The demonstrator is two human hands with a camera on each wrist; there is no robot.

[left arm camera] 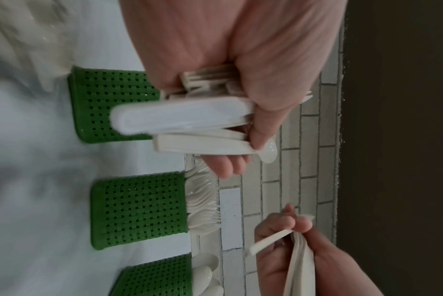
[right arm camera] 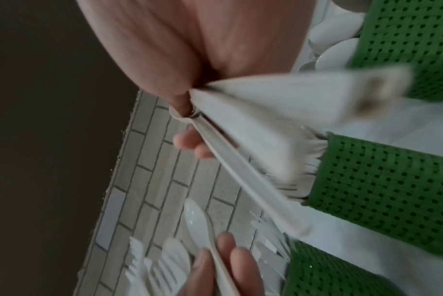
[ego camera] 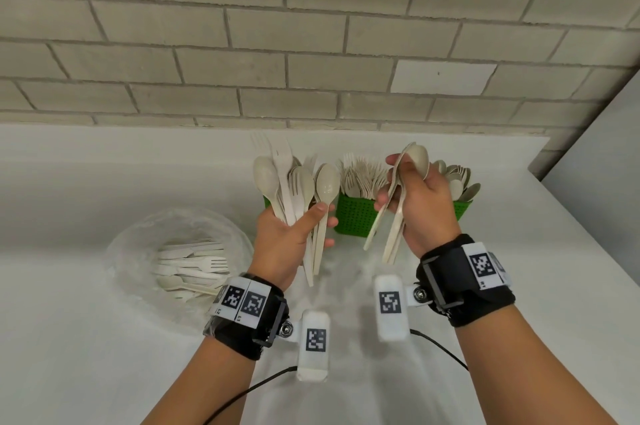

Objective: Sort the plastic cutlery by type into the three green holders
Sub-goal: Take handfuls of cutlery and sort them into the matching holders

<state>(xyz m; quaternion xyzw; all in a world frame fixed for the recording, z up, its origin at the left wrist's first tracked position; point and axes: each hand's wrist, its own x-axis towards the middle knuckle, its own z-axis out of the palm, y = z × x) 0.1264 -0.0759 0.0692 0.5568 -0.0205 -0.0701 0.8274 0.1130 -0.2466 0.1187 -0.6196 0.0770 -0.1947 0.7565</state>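
My left hand (ego camera: pixel 294 230) grips a mixed bunch of beige plastic spoons and forks (ego camera: pixel 298 185) upright above the table; the left wrist view shows their handles (left arm camera: pixel 180 118) in my fist. My right hand (ego camera: pixel 412 196) holds a few spoons (ego camera: pixel 415 157), bowls up and handles splayed downward (right arm camera: pixel 253 124). Behind the hands stand three green woven holders: the left one (left arm camera: pixel 109 104) is mostly hidden in the head view, the middle one (ego camera: pixel 356 216) is full of forks (ego camera: pixel 363 171), the right one (ego camera: pixel 462 209) holds spoons (ego camera: pixel 457 178).
A clear plastic bag (ego camera: pixel 138 251) with several loose forks and spoons (ego camera: pixel 194 265) lies on the white table (ego camera: pixel 69 338) to the left. A brick wall (ego camera: pixel 311 43) runs close behind the holders. The table's right edge (ego camera: pixel 588 237) lies beyond the spoon holder.
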